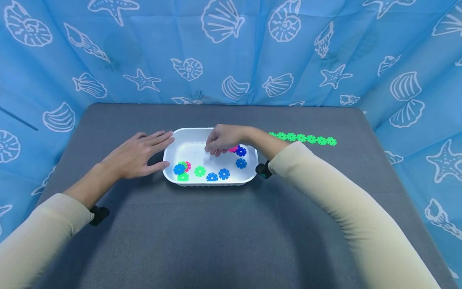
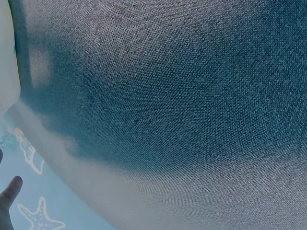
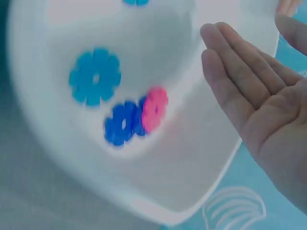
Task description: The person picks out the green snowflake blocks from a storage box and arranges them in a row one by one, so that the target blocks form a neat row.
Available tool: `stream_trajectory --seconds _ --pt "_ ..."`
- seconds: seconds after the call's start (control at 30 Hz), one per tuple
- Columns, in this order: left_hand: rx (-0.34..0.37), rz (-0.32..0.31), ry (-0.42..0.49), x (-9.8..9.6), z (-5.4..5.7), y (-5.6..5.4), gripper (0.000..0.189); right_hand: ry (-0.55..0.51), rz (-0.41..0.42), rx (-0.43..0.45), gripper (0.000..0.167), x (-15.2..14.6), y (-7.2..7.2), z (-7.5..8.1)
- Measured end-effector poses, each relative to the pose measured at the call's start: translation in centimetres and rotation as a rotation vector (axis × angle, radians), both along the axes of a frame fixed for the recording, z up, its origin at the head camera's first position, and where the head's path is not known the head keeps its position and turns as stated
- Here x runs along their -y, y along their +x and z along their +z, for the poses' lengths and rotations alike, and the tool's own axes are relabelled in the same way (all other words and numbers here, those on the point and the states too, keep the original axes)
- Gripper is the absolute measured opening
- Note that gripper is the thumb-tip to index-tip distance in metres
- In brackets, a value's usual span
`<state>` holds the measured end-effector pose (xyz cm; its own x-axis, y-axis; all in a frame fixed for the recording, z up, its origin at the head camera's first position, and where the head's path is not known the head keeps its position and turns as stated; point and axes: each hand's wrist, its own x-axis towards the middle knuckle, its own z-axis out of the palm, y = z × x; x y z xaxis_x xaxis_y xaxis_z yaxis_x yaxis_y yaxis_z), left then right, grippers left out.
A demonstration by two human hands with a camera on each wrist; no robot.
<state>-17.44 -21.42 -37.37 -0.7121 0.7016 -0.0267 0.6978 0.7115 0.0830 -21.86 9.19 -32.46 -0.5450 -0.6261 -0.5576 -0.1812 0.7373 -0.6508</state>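
Note:
A white plastic tray [image 1: 187, 145] holds several flower-shaped discs: a blue disc [image 1: 224, 174], a green disc [image 1: 199, 171], a dark blue disc [image 1: 241, 151] and a pink disc [image 3: 155, 109] among them. My left hand [image 1: 138, 154] lies at the tray's left rim, fingers straight; the left wrist view catches only a fingertip or two at its edge. Over the tray's inside hangs my right hand [image 1: 223, 138], fingers pointing down and loosely bent. In the right wrist view its palm and fingers hold nothing, apart from the discs at the tray's right end.
A row of joined green discs [image 1: 301, 138] lies on the grey table [image 1: 202, 233] to the right of the tray, its near end partly behind the right forearm. A blue curtain [image 1: 231, 52] with white shell prints surrounds the table's back and sides.

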Motion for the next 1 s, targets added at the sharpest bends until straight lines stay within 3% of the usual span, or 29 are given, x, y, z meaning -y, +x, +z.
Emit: stream_trajectory --seconds 0.33,1.0 --pt "0.005 0.006 -0.006 0.0 0.0 0.0 0.077 0.045 0.060 0.091 0.037 2.4 1.0 -1.6" --pt "-0.002 0.008 0.001 0.0 -0.1 0.0 0.077 0.060 0.226 0.195 0.039 4.3 2.4 -1.8"
